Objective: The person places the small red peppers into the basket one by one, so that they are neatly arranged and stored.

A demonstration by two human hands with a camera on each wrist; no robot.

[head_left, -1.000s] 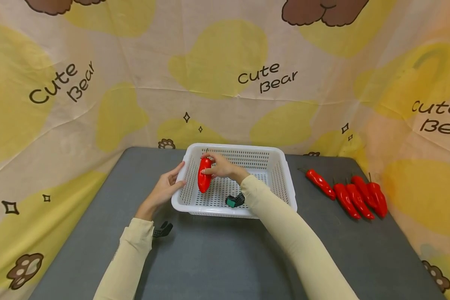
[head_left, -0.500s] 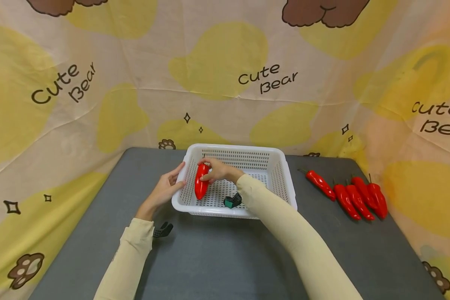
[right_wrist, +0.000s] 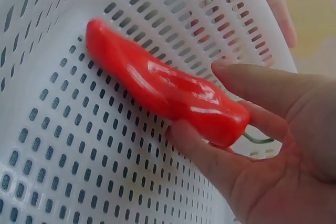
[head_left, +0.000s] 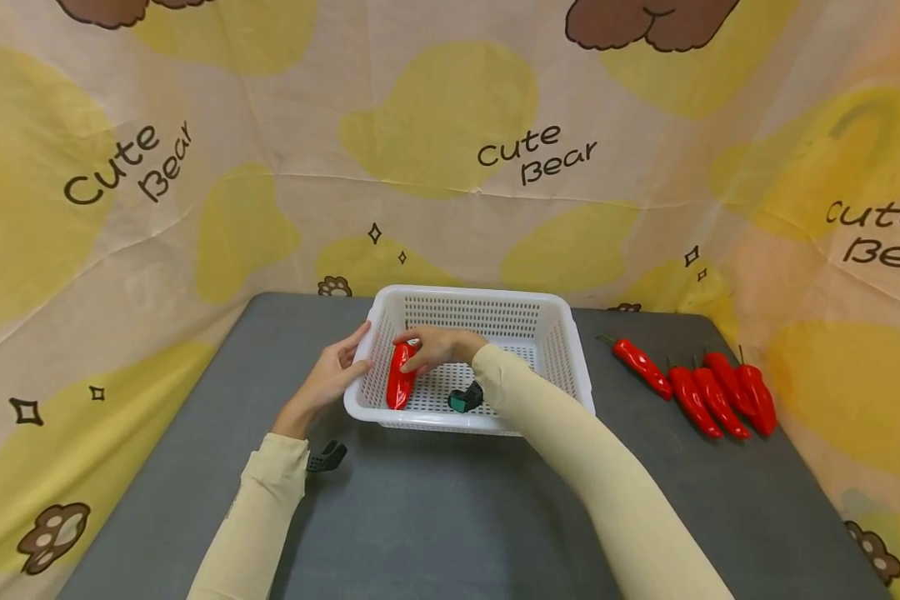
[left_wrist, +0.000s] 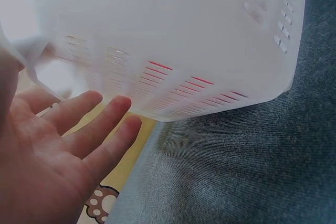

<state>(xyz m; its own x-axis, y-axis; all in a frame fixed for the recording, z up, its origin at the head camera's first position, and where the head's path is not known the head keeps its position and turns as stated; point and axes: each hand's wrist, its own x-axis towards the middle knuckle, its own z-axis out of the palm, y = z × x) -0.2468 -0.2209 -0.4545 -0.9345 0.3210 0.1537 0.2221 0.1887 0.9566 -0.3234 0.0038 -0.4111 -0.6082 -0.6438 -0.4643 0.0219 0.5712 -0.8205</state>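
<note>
A white perforated plastic basket (head_left: 482, 422) stands on the dark table. At its left end my left hand (head_left: 328, 379) holds the rim, thumb over the edge and fingers outside; the left wrist view shows these fingers (left_wrist: 107, 129) nearly straight beside the wall. Inside, a glossy red pepper (head_left: 401, 382) lies along the left wall, its green stem (right_wrist: 257, 139) toward the back. My right hand (head_left: 438, 346) reaches in over the stem end. Its fingers are spread around the pepper, with a gap beside the upper fingertip (right_wrist: 223, 67) in the right wrist view.
To the right of the basket lie several more red peppers: one slanting pepper (head_left: 640, 367) nearest it and a cluster (head_left: 720, 400) further right. A printed cloth (head_left: 435, 125) hangs behind and along both sides of the grey table (head_left: 450, 517).
The red pepper has moved down and slightly left onto the basket floor by the left wall. The right hand's fingers have loosened from it. The left hand stays at the rim.
</note>
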